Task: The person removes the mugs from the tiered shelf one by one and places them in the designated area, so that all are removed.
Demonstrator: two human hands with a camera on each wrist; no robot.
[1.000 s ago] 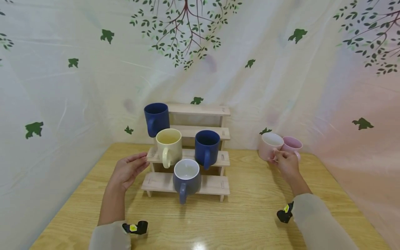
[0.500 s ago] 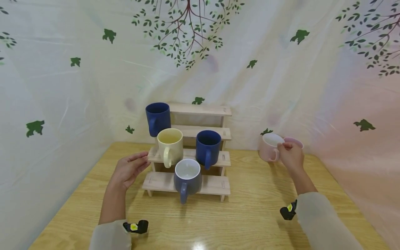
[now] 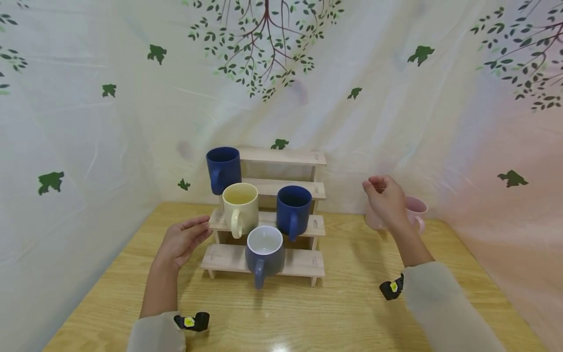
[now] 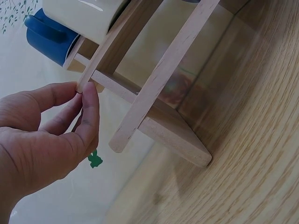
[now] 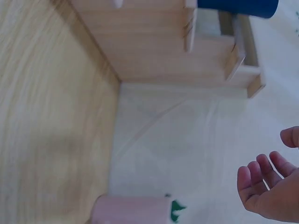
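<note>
My left hand [image 3: 181, 242] pinches the left end of the second step of a wooden tiered rack [image 3: 303, 264]; the left wrist view shows thumb and fingers on the step's edge [image 4: 91, 70]. A cream-yellow mug [image 3: 247, 215] and a blue mug [image 3: 295, 210] stand on that step. Below is a grey-blue mug [image 3: 266, 259] with a white inside, on the lowest step. Another blue mug [image 3: 229, 171] stands higher at the left. My right hand [image 3: 389, 201], holding nothing, hovers before a pale pink mug [image 3: 373, 220], mostly hidden in the head view.
Beside the pale pink mug stands a pinker mug [image 3: 415, 210], partly behind my right hand. Both are at the back right of the wooden table [image 3: 343, 308]. A cloth backdrop [image 3: 334, 127] with printed leaves hangs behind and at the sides.
My right hand leaves the handle of the pale pink mug, rises, and shifts left across the front of it. My left hand stays on the rack.
</note>
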